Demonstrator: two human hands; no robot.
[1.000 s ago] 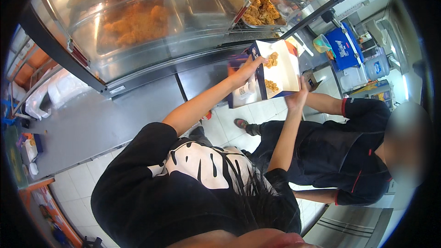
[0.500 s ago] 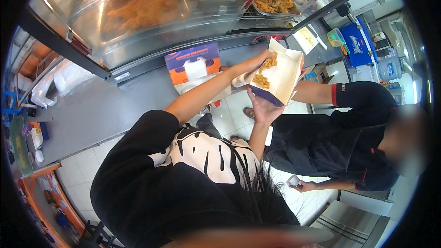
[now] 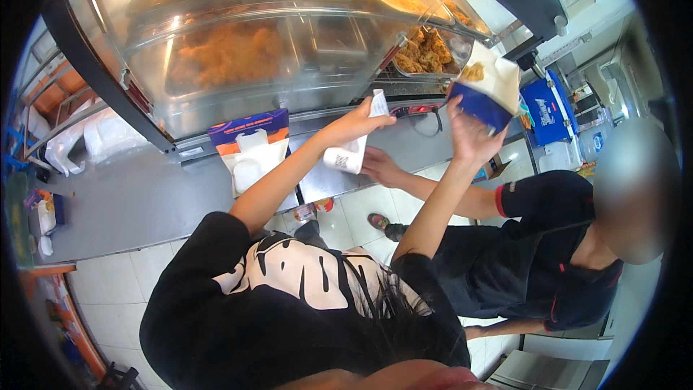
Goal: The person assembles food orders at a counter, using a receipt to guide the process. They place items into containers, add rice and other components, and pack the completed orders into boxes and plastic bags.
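My left hand point(image 3: 359, 124) grips a curled white paper receipt point(image 3: 346, 157) above the counter. A co-worker's hand point(image 3: 380, 167) is right beside the receipt's lower part; whether it touches cannot be made out. Up at the right, my right hand point(image 3: 476, 137) holds a dark blue takeaway box point(image 3: 485, 105) from below, tilted, its cream inside showing. Fried chicken point(image 3: 473, 72) is partly visible in that box. Left of my left forearm, an open purple and orange box point(image 3: 249, 124) stands on the counter with a white container point(image 3: 249, 170) in it.
A glass-fronted warmer point(image 3: 238, 65) full of fried chicken spans the far side, with a chicken tray point(image 3: 426, 50) at its right. The steel counter point(image 3: 137, 198) runs beneath. A co-worker in black point(image 3: 498, 267) stands close at right. A blue cooler box point(image 3: 552, 108) is beyond.
My right hand has carried the box up and right, toward the chicken tray. My left hand has come off the box with the receipt. The co-worker's hand now shows beside the receipt.
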